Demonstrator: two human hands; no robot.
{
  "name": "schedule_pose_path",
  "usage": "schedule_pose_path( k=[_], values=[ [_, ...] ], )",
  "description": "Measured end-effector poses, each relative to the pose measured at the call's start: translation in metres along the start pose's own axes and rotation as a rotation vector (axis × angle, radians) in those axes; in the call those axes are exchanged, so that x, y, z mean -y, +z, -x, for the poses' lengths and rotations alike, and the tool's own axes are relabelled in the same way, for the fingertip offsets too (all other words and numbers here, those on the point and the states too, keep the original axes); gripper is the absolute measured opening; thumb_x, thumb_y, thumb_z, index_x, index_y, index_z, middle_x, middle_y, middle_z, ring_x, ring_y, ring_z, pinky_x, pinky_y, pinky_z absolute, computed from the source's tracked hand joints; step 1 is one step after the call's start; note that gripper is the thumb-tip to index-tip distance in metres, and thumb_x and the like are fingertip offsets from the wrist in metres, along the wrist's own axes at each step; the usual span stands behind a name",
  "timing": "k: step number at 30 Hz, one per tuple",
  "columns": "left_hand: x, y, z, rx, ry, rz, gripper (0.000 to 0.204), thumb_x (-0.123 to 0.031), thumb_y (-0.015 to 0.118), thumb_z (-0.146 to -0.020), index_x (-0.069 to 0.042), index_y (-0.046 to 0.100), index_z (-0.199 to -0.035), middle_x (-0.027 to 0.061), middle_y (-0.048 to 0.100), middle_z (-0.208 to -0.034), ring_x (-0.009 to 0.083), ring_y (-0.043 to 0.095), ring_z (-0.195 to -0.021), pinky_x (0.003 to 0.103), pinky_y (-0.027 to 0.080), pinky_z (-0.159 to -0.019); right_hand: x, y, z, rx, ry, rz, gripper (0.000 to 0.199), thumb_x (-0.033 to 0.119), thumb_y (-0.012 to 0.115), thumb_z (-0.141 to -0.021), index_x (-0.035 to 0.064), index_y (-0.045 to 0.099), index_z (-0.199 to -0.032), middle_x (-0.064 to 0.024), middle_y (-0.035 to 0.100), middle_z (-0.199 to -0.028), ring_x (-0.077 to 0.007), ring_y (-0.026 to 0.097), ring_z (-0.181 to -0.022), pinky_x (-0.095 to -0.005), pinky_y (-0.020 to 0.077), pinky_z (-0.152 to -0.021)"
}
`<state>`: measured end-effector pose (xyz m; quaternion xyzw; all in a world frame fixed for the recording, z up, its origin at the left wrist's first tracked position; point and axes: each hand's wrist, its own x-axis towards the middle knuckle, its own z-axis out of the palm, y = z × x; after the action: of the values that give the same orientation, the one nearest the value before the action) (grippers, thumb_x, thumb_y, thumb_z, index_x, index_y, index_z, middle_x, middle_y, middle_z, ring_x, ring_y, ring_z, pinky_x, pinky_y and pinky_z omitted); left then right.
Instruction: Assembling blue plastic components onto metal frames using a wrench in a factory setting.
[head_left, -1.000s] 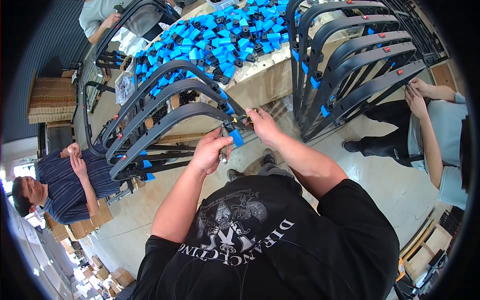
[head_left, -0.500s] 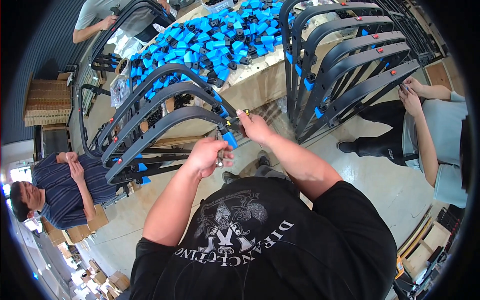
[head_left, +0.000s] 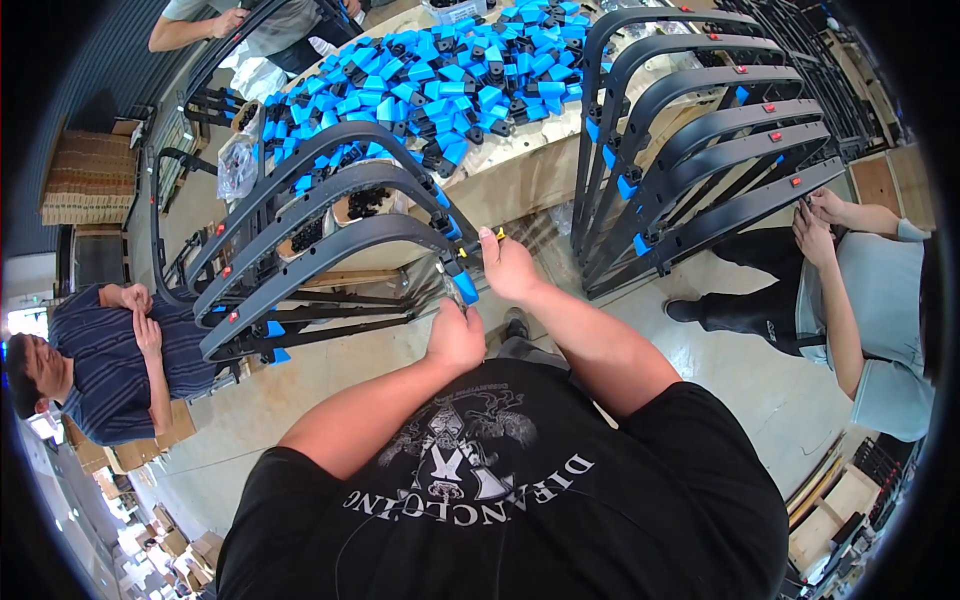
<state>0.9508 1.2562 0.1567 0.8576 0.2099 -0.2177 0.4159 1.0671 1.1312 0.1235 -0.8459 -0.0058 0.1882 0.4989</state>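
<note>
The nearest black curved tubular frame [head_left: 345, 250] ends in front of me with a blue plastic piece [head_left: 465, 288] on it. Just below that piece, my left hand [head_left: 459, 338] is closed round a slim metal tool [head_left: 449, 283], whose upper end lies against the frame's end. Its exact kind is unclear. My right hand [head_left: 511, 268] sits on the other side of the joint, thumb up, closed on a yellow-and-black tool [head_left: 499, 234]. Most of that tool is hidden by the fingers. More curved frames stand behind the nearest one.
A bench [head_left: 520, 180] carries a large heap of blue and black plastic pieces [head_left: 430, 85]. Several more frames [head_left: 720, 150] lean at the right. One person [head_left: 850, 290] stands at the right, another [head_left: 130, 360] at the left, and a third [head_left: 270, 30] beyond the bench.
My left hand has moved right and closer to me, with its metal tool now raised against the frame's end by the blue piece. My right hand stays near the joint.
</note>
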Motion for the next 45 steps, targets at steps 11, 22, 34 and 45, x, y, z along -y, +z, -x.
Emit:
schedule_pose_path(
  k=[11, 22, 34, 45],
  values=[
    [0.02, 0.026, -0.006, -0.215, 0.22, -0.084, 0.03, -0.019, 0.054, -0.098, 0.006, 0.04, -0.106, 0.0356, 0.063, -0.081, 0.055, 0.061, -0.075, 0.061, 0.047, -0.069, 0.033, -0.012, 0.009, 0.067, 0.286, 0.014, 0.079, 0.055, 0.031, -0.105, -0.0133, 0.07, -0.097, -0.0378, 0.066, -0.098, -0.0498, 0.065, -0.103, -0.0504, 0.049, -0.093],
    [0.035, -0.047, 0.022, -0.154, 0.067, 0.432, 0.028, -0.024, 0.058, -0.101, 0.001, 0.045, -0.096, 0.0152, 0.064, -0.069, 0.0246, 0.064, -0.05, 0.04, 0.052, -0.048, -0.013, -0.023, 0.008, -0.168, 0.368, -0.815, 0.045, 0.051, 0.05, -0.104, 0.014, 0.051, -0.078, 0.0042, 0.042, -0.061, -0.0107, 0.037, -0.048, -0.0307, 0.0321, -0.047],
    [0.055, -0.048, 0.039, 0.027, 0.637, 0.529, 0.021, -0.011, 0.049, -0.105, -0.002, 0.05, -0.124, 0.01, 0.064, -0.104, 0.0194, 0.065, -0.09, 0.036, 0.053, -0.084, 0.07, 0.046, 0.108, -0.087, -0.382, -0.264, 0.033, 0.026, 0.055, -0.102, -0.0003, 0.066, -0.119, -0.0225, 0.069, -0.108, -0.0386, 0.069, -0.096, -0.0424, 0.0534, -0.084],
    [0.05, -0.143, -0.112, -0.045, 0.011, 0.435, 0.01, -0.016, 0.058, -0.101, -0.006, 0.056, -0.101, 0.0044, 0.06, -0.075, 0.0157, 0.058, -0.059, 0.034, 0.05, -0.053, -0.021, 0.012, 0.141, 0.213, 0.042, -0.069, 0.066, 0.043, 0.063, -0.098, -0.0017, 0.048, -0.144, -0.0257, 0.066, -0.124, -0.0345, 0.068, -0.109, -0.0407, 0.0523, -0.096]
  ],
)
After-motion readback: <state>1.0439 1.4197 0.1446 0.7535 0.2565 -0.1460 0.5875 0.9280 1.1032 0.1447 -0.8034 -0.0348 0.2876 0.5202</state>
